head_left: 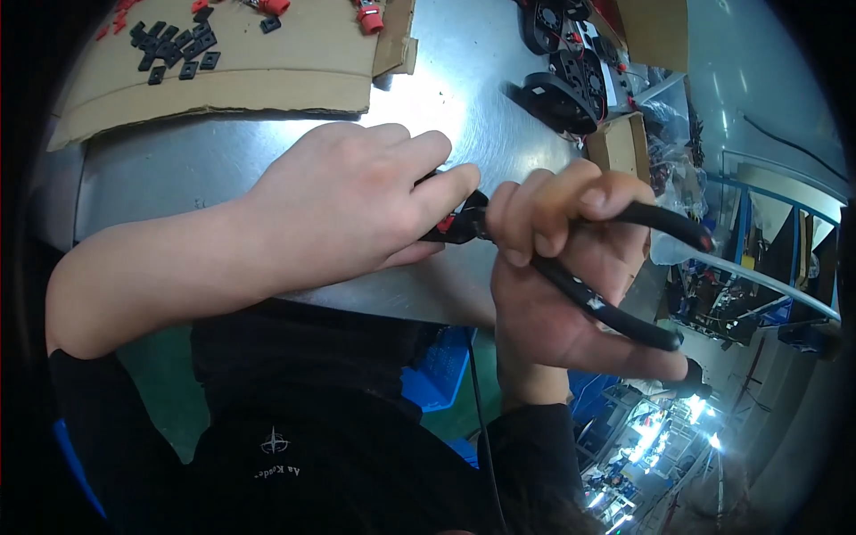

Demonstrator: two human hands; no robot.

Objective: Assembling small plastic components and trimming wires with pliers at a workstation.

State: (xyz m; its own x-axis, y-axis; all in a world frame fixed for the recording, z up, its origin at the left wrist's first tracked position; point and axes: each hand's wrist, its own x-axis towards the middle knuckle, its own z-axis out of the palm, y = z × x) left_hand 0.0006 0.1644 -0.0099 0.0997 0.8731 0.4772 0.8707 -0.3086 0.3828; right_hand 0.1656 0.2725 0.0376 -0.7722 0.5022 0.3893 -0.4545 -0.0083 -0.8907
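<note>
My right hand (566, 330) is closed on a pair of pliers (615, 316) with black-coated handles. The two handles are spread apart and point to the right; the fingers wrap the upper one and the palm lies behind the lower one. The pliers' head points left, toward my left hand (357, 192). That hand is curled, palm down, around a small black part (462, 228) with a bit of red on it. The pliers' head meets this part between the two hands. My fingers hide most of the part and the jaws' tips.
A flat cardboard sheet (259, 94) lies at the back left of the metal table (160, 174), with several small black square pieces (183, 46) and a red connector (369, 18) on it. Black fan-like units (566, 94) stand at the back right. A blue bin (439, 374) sits below the table edge.
</note>
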